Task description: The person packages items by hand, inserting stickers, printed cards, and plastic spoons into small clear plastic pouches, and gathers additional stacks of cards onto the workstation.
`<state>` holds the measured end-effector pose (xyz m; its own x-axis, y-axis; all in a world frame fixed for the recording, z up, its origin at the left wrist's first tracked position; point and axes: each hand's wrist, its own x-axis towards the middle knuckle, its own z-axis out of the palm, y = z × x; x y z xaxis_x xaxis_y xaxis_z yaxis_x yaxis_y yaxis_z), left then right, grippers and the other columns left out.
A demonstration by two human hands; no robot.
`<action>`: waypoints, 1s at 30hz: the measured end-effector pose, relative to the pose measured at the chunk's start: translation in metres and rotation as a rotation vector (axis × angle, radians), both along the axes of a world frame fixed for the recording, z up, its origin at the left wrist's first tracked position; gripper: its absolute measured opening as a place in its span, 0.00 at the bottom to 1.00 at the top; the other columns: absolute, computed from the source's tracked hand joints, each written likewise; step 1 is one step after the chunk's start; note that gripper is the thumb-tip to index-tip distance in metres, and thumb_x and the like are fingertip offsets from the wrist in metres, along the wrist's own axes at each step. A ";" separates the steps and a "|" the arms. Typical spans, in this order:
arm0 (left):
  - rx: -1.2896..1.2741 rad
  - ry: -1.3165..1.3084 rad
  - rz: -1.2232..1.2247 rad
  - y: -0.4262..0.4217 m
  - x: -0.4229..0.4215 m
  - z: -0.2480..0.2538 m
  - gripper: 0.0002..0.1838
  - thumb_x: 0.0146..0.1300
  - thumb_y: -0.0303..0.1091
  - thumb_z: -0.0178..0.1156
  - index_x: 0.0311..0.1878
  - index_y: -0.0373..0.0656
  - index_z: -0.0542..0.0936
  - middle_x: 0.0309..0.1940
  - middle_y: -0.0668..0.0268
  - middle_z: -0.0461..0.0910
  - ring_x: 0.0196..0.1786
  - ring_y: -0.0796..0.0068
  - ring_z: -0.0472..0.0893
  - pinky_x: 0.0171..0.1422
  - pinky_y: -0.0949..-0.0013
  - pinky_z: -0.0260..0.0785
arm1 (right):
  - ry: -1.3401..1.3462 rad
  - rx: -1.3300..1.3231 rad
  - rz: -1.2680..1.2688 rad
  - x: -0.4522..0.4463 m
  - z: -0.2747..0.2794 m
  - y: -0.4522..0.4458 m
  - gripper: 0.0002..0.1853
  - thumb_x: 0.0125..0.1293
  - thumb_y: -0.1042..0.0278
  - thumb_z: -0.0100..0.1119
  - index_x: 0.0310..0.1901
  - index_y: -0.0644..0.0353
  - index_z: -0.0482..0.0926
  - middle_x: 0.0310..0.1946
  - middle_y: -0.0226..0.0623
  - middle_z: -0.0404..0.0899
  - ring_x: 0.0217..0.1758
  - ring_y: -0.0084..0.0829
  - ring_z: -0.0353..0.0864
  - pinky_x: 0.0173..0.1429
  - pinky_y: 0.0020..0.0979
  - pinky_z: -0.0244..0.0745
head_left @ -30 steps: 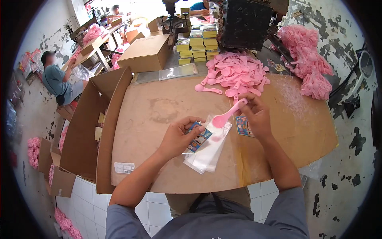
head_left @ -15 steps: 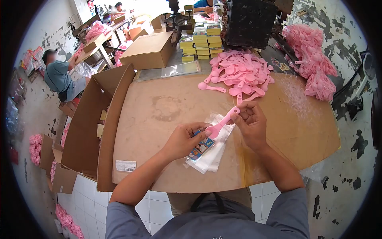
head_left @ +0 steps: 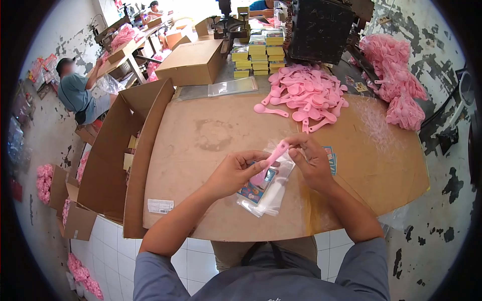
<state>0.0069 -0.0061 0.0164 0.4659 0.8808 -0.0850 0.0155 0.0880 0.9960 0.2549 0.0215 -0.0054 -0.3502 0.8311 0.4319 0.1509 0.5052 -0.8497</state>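
Observation:
A pink plastic spoon [head_left: 275, 156] slants between my hands, bowl end low and left. My left hand [head_left: 236, 173] has thumb and fingers closed on it near the bowl, which overlaps a clear plastic bag and a blue printed card [head_left: 249, 194]. At the upper end of the handle, the fingertips of my right hand [head_left: 312, 163] are bent around the tip. More clear bags [head_left: 273, 200] lie beneath on the cardboard. Other blue cards [head_left: 330, 159] show just past my right hand, partly hidden by it.
A heap of pink spoons [head_left: 309, 93] lies ahead, near stacked yellow-edged cards [head_left: 258, 55] and a black machine [head_left: 321, 32]. Bagged pink spoons [head_left: 396, 80] stand at right. An open carton [head_left: 148, 155] borders the left side. Another person [head_left: 75, 93] sits at far left.
The spoon has shifted left and lower, its bowl now over the card and bag. My right hand has moved slightly left and down, and blue cards beside it have come into sight.

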 end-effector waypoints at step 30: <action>0.586 -0.050 0.017 -0.026 0.005 0.017 0.25 0.75 0.33 0.65 0.71 0.37 0.75 0.62 0.59 0.84 0.63 0.68 0.84 0.68 0.64 0.75 | -0.565 0.397 0.028 -0.016 0.147 -0.040 0.06 0.68 0.69 0.69 0.41 0.61 0.84 0.33 0.37 0.82 0.34 0.34 0.83 0.41 0.36 0.77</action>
